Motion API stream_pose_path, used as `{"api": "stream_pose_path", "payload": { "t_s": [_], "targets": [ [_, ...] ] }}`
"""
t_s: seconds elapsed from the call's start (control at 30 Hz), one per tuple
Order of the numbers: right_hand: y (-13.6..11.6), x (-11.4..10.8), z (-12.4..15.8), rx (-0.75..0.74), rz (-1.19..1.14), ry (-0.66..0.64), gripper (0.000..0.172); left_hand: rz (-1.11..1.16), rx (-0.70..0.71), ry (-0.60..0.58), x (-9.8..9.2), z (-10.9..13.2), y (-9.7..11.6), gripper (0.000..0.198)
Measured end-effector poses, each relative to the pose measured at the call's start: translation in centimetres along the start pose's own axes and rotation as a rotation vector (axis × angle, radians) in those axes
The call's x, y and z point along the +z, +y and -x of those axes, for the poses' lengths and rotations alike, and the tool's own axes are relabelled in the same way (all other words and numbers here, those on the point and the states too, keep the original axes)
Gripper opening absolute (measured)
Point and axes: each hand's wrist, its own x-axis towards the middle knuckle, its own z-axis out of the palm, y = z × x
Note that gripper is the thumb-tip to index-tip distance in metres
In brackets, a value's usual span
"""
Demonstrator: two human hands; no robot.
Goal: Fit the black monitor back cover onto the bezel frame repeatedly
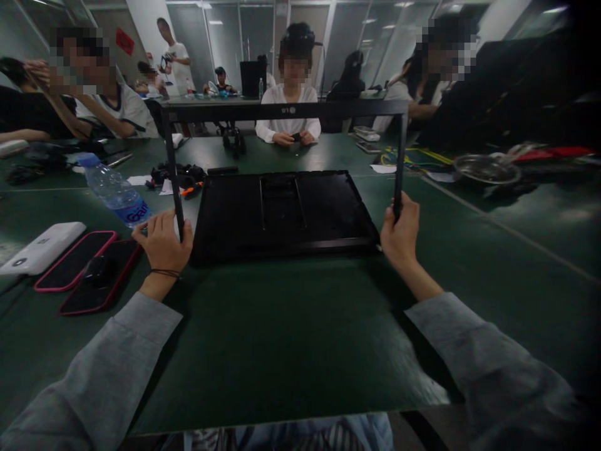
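A thin black monitor bezel (pixel 235 111) with an upside-down LG logo stands tilted up in front of me. My left hand (pixel 166 245) is closed around its left side, and the thumb lies along the inner edge. On the opposite side my right hand (pixel 402 233) grips the bezel low down. Through the frame I see a black monitor back cover (pixel 328 207) lying on the green table, with a recessed rectangular section in its middle. Whether the bezel's lower edge touches the cover, I cannot tell.
Left of my left hand are a water bottle (pixel 115 191), two red-edged phones (pixel 77 260) and a white power bank (pixel 44 247). Cables (pixel 181 175) lie behind. A metal bowl (pixel 488 169) stands at right. A person (pixel 291 100) sits opposite at the table (pixel 282 338).
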Motion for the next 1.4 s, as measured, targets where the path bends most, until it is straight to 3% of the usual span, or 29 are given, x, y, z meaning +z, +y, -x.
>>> {"api": "stream_pose_path", "payload": {
  "t_s": [0.1, 0.33, 0.5, 0.87, 1.13, 1.4],
  "targets": [
    [-0.1, 0.1, 0.0, 0.027, -0.008, -0.023, 0.050, 0.000, 0.024, -0.001, 0.0, 0.1, 0.1, 0.045],
    [1.7, 1.8, 0.6, 0.149, -0.007, -0.203, 0.046, -0.030, 0.024, -0.176, 1.4, 0.3, -0.9, 0.041],
    [2.4, 2.0, 0.9, 0.178, -0.030, -0.255, 0.044, -0.054, 0.005, -0.267, 1.8, 0.2, -1.3, 0.039],
    [3.3, 2.4, 0.6, 0.232, 0.007, -0.402, 0.048, -0.079, -0.022, -0.319, 1.6, 0.1, -0.9, 0.042],
    [3.6, 2.2, 0.8, 0.232, -0.014, -0.438, 0.051, -0.108, -0.002, -0.366, 1.8, 0.1, -1.4, 0.044],
    [3.6, 2.6, 1.2, 0.240, -0.061, -0.364, 0.058, -0.110, -0.104, -0.436, 2.5, 0.3, -1.2, 0.040]
  ]
}}
